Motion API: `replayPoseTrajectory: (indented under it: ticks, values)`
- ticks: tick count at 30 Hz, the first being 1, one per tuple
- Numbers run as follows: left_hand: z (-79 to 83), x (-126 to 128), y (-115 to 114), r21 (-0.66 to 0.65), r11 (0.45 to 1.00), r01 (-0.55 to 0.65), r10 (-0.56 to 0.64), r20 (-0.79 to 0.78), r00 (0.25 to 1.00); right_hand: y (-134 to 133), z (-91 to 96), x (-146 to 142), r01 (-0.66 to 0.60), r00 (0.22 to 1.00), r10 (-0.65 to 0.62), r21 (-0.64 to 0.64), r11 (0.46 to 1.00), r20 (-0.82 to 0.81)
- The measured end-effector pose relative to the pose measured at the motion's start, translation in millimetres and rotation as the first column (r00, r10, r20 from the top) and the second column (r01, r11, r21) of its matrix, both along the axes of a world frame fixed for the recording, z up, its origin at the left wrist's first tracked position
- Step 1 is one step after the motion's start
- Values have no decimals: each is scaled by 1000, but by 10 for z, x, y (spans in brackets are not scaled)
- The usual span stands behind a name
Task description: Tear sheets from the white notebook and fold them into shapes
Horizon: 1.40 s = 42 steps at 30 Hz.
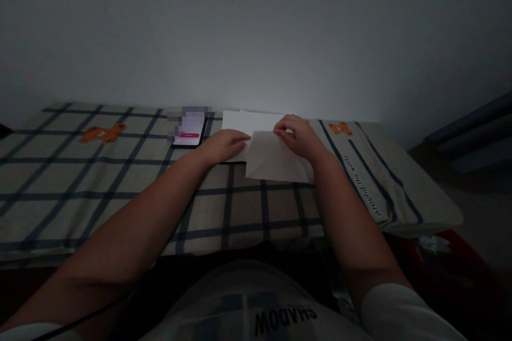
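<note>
Overall, a plain pale wall (256, 37) takes up the most room, dim at the sides and brighter just above the papers. Next comes the checked cloth (60, 181), pale with dark blue lines, covering the surface in front of the wall. The person's white shirt (224, 303) shows at the bottom, with SHADOW printed upside down on it.

On the cloth, near the wall, lies a white sheet (236, 120), a dark edge showing under its near side. The folded paper (272, 157) overlaps that sheet and reaches past its near edge onto the cloth, between the two hands. The right hand (299, 136) is curled, thumb and fingertips pinching the paper's far edge. The left hand (224, 144) lies on the white sheet, fingers stretched out and unclenched, tips beside the paper's left edge.

Smaller still, a lit phone (190, 130) rests left of the sheet, and an orange bear print (104, 133) sits farther left.
</note>
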<state>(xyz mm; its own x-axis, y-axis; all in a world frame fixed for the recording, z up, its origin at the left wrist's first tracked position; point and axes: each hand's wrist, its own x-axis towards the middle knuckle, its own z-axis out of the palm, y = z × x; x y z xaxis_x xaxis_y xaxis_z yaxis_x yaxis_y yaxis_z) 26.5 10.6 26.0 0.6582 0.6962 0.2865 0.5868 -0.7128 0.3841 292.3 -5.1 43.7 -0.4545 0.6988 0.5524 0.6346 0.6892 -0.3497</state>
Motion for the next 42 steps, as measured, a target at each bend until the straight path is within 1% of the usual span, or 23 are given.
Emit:
replayPoseTrajectory:
  ticks: [2,4,7,10,14,18,20,23,28,31,35,38,42]
  values:
    - [-16,25,-3,0,991,131,-130,-65,989,-1,0,-5,-20,999,19,-39,999,-41]
    - [-38,73,-19,26,975,223,-217,-136,967,-13,10,-18,-42,997,37,-74,996,-70]
    - [-60,135,-46,30,963,267,-258,-170,951,-41,39,-43,-67,995,56,-124,990,-86]
    - [-49,163,-86,16,970,243,-235,-205,950,-60,60,-60,-83,992,67,-150,985,-104]
    - [-14,202,-176,23,983,181,-170,-245,955,-63,60,-72,-97,990,81,-149,984,-114]
    - [-7,255,-225,70,995,68,-47,-272,961,-98,86,-89,-128,987,111,-146,981,-119]
    - [-13,265,-217,104,993,52,-20,-288,957,-134,119,-98,-138,985,120,-148,979,-124]
    - [-14,272,-210,149,985,84,-33,-317,948,-186,167,-106,-126,987,110,-145,981,-116]
    - [25,319,-284,167,975,146,-75,-370,926,-208,189,-103,-105,992,93,-133,986,-90]
    - [22,335,-298,163,977,133,-64,-372,926,-191,177,-98,-100,993,90,-127,987,-80]
    - [-28,310,-246,131,987,88,-33,-375,927,-146,144,-86,-93,994,86,-114,989,-64]
    - [-66,298,-219,114,992,56,-14,-342,939,-107,108,-76,-94,994,87,-106,990,-70]
    - [-147,326,-172,88,995,45,-18,-280,960,-72,70,-66,-58,997,51,-118,991,-59]
